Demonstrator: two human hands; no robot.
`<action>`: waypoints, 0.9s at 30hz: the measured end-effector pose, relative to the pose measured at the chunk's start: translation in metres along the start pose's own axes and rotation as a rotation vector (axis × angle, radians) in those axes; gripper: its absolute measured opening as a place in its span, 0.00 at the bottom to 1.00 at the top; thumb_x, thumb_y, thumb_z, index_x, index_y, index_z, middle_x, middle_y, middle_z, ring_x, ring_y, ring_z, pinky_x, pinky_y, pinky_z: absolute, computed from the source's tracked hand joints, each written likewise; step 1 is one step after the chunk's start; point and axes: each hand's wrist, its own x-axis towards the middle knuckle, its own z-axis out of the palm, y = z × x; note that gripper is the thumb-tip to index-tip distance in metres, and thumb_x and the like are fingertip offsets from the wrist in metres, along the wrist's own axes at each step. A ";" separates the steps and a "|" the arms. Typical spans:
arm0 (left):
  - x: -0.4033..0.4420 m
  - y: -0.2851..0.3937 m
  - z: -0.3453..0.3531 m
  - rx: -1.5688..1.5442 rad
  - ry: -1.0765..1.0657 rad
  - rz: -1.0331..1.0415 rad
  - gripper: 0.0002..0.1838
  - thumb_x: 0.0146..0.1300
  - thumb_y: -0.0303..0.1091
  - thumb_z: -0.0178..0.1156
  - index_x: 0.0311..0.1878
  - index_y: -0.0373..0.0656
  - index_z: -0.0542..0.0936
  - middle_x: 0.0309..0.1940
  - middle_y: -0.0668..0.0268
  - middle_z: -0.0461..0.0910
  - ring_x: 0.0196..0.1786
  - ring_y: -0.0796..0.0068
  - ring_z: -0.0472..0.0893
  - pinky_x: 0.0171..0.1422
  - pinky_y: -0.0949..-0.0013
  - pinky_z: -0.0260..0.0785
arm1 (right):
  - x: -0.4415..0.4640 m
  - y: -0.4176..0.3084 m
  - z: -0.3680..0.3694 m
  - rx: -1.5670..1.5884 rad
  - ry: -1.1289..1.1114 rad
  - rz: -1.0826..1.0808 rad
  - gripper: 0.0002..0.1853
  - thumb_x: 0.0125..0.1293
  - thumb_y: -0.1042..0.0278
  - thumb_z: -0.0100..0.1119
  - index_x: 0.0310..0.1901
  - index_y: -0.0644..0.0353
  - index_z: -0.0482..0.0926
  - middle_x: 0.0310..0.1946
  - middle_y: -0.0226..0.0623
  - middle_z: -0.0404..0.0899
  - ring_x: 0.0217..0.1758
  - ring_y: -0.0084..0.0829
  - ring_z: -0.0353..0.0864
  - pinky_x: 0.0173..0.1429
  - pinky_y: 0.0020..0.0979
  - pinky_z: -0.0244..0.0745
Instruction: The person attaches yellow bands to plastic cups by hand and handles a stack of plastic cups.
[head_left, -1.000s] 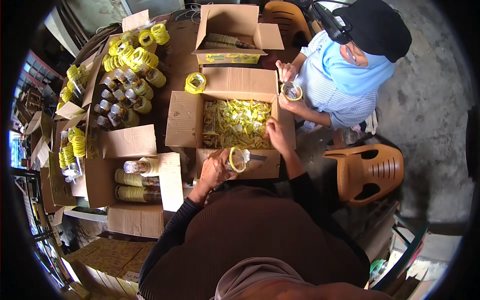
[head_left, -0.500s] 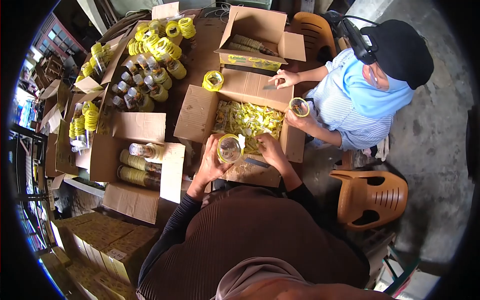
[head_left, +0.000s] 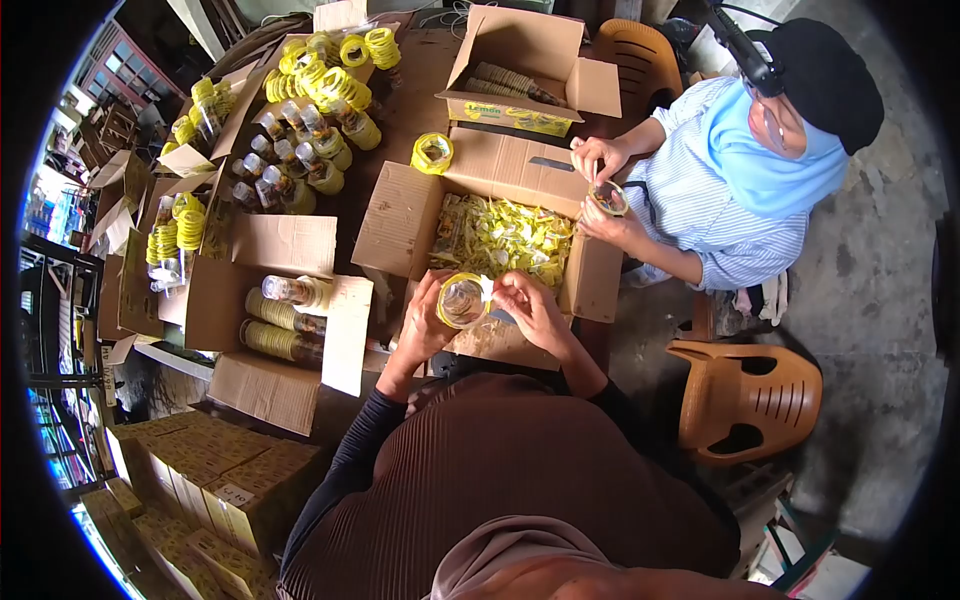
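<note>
Right hand has neared the yellow-rimmed cup in the left hand.

Packing workshop, it seems: open cartons, stacked cups, floor apparently concrete.

The word "Lemon" reads in green letters on the yellow printed side of the open box at the far edge of the table, the one with rows of stacked rings inside; the rest of the print on that side is too small to make out. On the closed carton at the lower left, a pale label bears dark characters that seem to end in "40", though the first ones are too blurred to read with certainty.
</note>
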 end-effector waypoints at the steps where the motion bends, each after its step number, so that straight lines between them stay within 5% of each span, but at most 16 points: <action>1: 0.001 0.001 -0.002 -0.033 0.007 0.006 0.32 0.41 0.26 0.75 0.53 0.36 0.76 0.50 0.54 0.77 0.51 0.52 0.78 0.56 0.59 0.72 | 0.000 0.001 0.002 0.122 0.021 0.050 0.09 0.72 0.67 0.57 0.46 0.65 0.75 0.34 0.35 0.80 0.35 0.20 0.79 0.39 0.25 0.74; 5: 0.000 0.008 -0.006 -0.162 -0.003 -0.102 0.31 0.42 0.26 0.76 0.53 0.36 0.77 0.50 0.54 0.77 0.51 0.54 0.80 0.56 0.61 0.73 | -0.006 0.000 0.001 0.120 -0.006 0.054 0.15 0.71 0.73 0.55 0.58 0.63 0.72 0.50 0.39 0.76 0.49 0.25 0.79 0.50 0.28 0.78; 6: 0.001 0.009 -0.004 -0.203 -0.002 -0.093 0.31 0.42 0.26 0.76 0.53 0.36 0.77 0.50 0.55 0.77 0.51 0.55 0.80 0.57 0.61 0.72 | -0.009 -0.001 0.000 -0.046 -0.039 -0.040 0.24 0.66 0.76 0.60 0.63 0.60 0.68 0.57 0.41 0.71 0.57 0.32 0.76 0.55 0.32 0.78; 10: 0.002 0.019 0.010 -0.335 -0.093 -0.089 0.30 0.43 0.26 0.76 0.52 0.35 0.77 0.49 0.57 0.77 0.52 0.59 0.79 0.58 0.63 0.71 | -0.026 -0.005 0.010 -0.204 0.113 -0.225 0.37 0.54 0.76 0.69 0.66 0.58 0.66 0.58 0.43 0.70 0.63 0.43 0.72 0.65 0.39 0.71; 15: 0.006 0.031 0.045 -0.435 -0.297 0.066 0.30 0.42 0.25 0.76 0.53 0.36 0.77 0.51 0.59 0.77 0.53 0.62 0.79 0.59 0.65 0.71 | -0.069 0.028 0.001 -0.294 0.275 -0.137 0.34 0.53 0.72 0.71 0.63 0.59 0.70 0.57 0.45 0.72 0.63 0.44 0.72 0.65 0.38 0.69; 17: 0.008 0.047 0.058 -0.502 -0.489 -0.003 0.43 0.40 0.26 0.79 0.64 0.39 0.71 0.60 0.57 0.74 0.65 0.60 0.73 0.69 0.61 0.66 | -0.098 0.029 -0.003 -0.136 0.423 0.076 0.28 0.53 0.73 0.70 0.57 0.60 0.74 0.55 0.45 0.75 0.61 0.46 0.73 0.64 0.38 0.69; 20: 0.012 0.073 0.077 -0.403 -0.631 0.118 0.57 0.38 0.31 0.81 0.74 0.42 0.59 0.70 0.55 0.65 0.72 0.57 0.65 0.75 0.59 0.59 | -0.147 0.010 -0.025 -0.324 0.651 0.133 0.24 0.52 0.75 0.70 0.53 0.60 0.76 0.51 0.44 0.77 0.57 0.47 0.76 0.61 0.40 0.70; 23: -0.001 0.076 0.101 -0.356 -0.648 0.227 0.52 0.41 0.33 0.80 0.71 0.42 0.63 0.66 0.53 0.68 0.69 0.52 0.68 0.72 0.57 0.63 | -0.221 0.019 -0.052 -0.549 0.846 0.131 0.23 0.53 0.74 0.70 0.52 0.61 0.75 0.50 0.45 0.77 0.54 0.48 0.76 0.59 0.40 0.71; 27: -0.021 0.091 0.119 -0.336 -0.718 0.256 0.42 0.48 0.33 0.76 0.67 0.43 0.69 0.59 0.54 0.73 0.63 0.53 0.74 0.66 0.59 0.67 | -0.342 0.041 -0.073 -0.716 1.165 0.477 0.23 0.55 0.70 0.70 0.53 0.61 0.73 0.49 0.45 0.76 0.53 0.48 0.76 0.56 0.42 0.72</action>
